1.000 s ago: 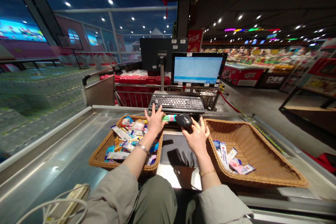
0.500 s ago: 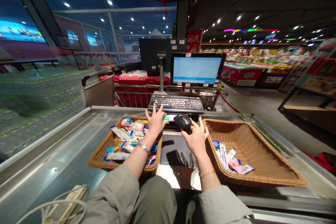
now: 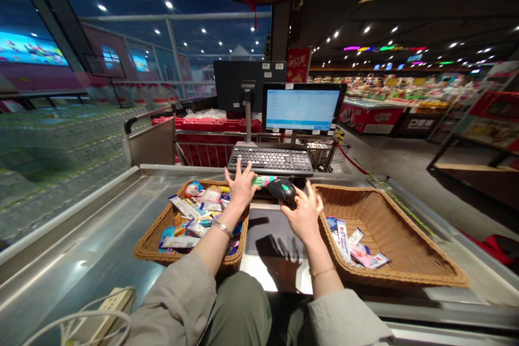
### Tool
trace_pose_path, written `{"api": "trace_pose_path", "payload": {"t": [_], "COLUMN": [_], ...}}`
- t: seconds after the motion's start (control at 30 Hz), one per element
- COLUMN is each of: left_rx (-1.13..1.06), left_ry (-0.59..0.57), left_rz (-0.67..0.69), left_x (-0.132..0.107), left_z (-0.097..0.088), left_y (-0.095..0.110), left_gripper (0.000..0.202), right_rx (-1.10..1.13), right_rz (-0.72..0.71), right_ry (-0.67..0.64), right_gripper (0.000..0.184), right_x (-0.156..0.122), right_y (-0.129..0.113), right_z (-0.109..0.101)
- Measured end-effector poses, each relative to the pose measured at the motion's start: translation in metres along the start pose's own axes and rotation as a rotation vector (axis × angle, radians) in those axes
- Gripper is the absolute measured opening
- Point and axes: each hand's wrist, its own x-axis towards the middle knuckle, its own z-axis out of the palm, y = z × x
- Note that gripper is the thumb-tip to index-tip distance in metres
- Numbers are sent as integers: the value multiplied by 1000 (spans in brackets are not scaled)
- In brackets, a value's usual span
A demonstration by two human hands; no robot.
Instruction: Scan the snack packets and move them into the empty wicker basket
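My left hand is above the back of the left wicker basket, fingers spread at the top. Its thumb side pinches a small packet with green and white print, partly hidden by the fingers. The packet's right end lies close to the head of a black barcode scanner, which shows a green light. Around the scanner's handle closes my right hand; the handle is mostly hidden. Small colourful packets fill the left basket. In the right wicker basket, several slim packets lie at the left end.
Behind my hands stand a black keyboard and a lit monitor. A second screen faces away. A power strip with white cables rests on the metal counter at lower left. Metal carts stand beyond the counter.
A green light now shows on top of the scanner, where it was dark before. Both hands hold nearly the same pose; the whole view has shifted slightly.
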Motion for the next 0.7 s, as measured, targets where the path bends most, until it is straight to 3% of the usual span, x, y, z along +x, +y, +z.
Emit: {"api": "trace_pose_path", "payload": {"t": [0.27,0.7], "left_rx": [-15,-68], "left_ry": [28,14], "left_rz": [3,83], "left_x": [0,3], "left_z": [-2,-4], "left_y": [3,25], "left_gripper": [26,25], "right_rx": [-15,-49], "right_rz": [10,274], "right_ry": [34,254], "right_gripper": [29,40], "right_x": [-1,4], "right_y": [-1,26], "right_z": [-5,-33]}}
